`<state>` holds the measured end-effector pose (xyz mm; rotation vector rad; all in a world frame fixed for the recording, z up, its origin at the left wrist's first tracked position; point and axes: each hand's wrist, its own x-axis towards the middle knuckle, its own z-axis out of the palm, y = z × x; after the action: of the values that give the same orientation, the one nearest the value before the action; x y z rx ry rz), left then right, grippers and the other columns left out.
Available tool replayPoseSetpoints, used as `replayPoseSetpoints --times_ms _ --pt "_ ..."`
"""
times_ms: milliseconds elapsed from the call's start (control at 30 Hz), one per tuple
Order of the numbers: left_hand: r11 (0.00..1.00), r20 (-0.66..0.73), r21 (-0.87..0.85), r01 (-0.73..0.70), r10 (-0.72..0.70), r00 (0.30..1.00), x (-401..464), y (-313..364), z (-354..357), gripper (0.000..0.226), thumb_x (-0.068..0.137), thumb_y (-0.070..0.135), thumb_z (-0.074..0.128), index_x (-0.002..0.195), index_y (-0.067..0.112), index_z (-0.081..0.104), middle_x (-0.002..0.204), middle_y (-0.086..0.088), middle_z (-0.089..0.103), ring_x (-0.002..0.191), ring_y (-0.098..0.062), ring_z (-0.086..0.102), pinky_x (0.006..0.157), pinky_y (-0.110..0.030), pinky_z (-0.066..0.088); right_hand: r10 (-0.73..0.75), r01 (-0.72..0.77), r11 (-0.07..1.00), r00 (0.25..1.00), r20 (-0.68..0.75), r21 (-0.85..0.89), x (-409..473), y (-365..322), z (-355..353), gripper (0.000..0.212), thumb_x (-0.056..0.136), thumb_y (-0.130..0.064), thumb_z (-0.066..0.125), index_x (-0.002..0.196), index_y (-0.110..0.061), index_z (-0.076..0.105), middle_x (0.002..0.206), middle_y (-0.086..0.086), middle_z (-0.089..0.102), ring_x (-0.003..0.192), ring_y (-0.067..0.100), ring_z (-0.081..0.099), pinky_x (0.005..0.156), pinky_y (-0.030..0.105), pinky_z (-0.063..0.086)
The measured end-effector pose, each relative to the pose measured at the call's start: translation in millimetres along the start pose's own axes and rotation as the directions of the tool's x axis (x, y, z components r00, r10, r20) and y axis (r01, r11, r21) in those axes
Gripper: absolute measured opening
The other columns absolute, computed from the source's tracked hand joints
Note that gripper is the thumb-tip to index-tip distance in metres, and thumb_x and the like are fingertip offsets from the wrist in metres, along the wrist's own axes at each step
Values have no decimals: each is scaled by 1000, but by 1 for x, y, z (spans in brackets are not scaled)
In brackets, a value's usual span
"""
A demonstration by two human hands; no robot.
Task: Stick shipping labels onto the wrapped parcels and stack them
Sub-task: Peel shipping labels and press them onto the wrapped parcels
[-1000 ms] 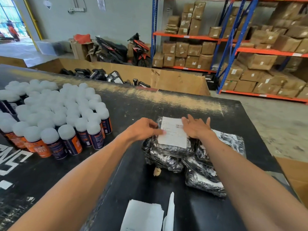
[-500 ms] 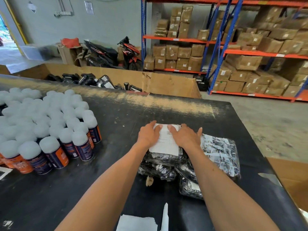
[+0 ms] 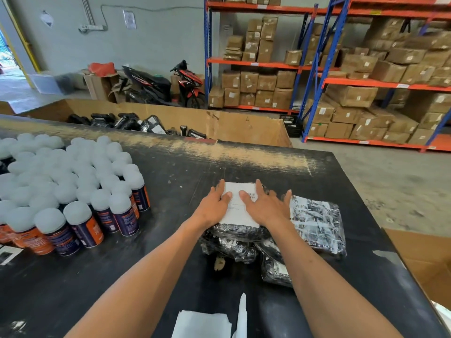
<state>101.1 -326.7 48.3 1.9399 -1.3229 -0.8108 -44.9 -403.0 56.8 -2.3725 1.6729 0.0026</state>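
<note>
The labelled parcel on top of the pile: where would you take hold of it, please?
Probably by its two short sides, from left and right: the top parcel lies flat, both hands press its label, and soft wrap bulges there.

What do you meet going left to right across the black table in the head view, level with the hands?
Cluster of white-capped spray cans → left hand → white shipping label on the top wrapped parcel → right hand → another wrapped parcel lying beside the pile → cardboard box past the table's edge.
</note>
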Motion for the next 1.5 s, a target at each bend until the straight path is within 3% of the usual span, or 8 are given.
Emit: replayPoseSetpoints --times_ms 233,367,500,767,1000,1267,1400,1500 --pt "999 21 -35 -7 8 1000 4 -7 1 60 107 42 27 159 28 -1 166 -4 12 153 -24 7 122 -41 13 61 -44 991 989 -134 127 1 1 -3 63 103 -16 33 162 -8 14 102 8 75 125 29 60 127 48 -6" --pt "998 -97 -67 17 -24 995 -3 -6 6 65 105 45 33 159 22 6 163 -11 22 148 -33 26 119 -47 26 18 -16 998 999 -44 58 -13 3 -4 70 107 -46 11 162 -2 10 161 21 35 150 31 33 120 54 -21" --pt "993 -82 -71 -94 88 993 -17 -13 12 67 105 46 34 160 21 5 166 0 4 154 -17 -4 122 -38 7 -65 65 996 998 7 -62 -29 6 8 108 88 -81 -5 161 -2 -4 169 21 6 158 29 9 114 55 -32" --pt "986 21 -4 -167 167 986 -17 -22 6 63 108 37 28 159 17 -3 167 2 -3 153 -15 -4 126 -40 4 -171 170 985 984 57 15 -43 15 -8 56 111 -24 17 160 3 9 169 23 2 157 34 -2 126 52 -8" --pt "983 204 -30 -184 186 961 -18 -35 -9 103 83 78 48 155 38 -14 165 15 -11 151 -10 -14 124 -49 -1 -261 281 958 940 219 -63 -49 28 -13 109 88 -86 15 159 -10 -21 167 15 -19 154 31 -22 121 45 -20" --pt "993 440 -53 -110 122 890 -13 -35 -32 135 67 58 77 151 37 -26 164 10 -16 152 -14 -15 123 -53 -1 -277 230 960 862 425 159 -42 43 -45 96 101 -44 57 161 -24 -15 168 3 -21 153 29 -21 124 50 -6" --pt "975 289 -217 50 15 957 -21 -25 -20 117 83 61 66 154 30 -21 163 7 19 151 -18 19 124 -44 13 -227 118 955 881 414 273 -40 34 -45 110 91 -41 68 161 -25 -17 168 0 -19 155 26 -20 123 53 -5" --pt "946 10 -322 25 -23 1000 -24 -18 5 94 90 68 49 159 28 -1 158 6 35 143 -20 38 119 -40 29 -131 -2 894 955 265 447 -42 19 -32 94 97 -54 49 163 -24 -11 171 2 1 157 29 -8 125 54 7"
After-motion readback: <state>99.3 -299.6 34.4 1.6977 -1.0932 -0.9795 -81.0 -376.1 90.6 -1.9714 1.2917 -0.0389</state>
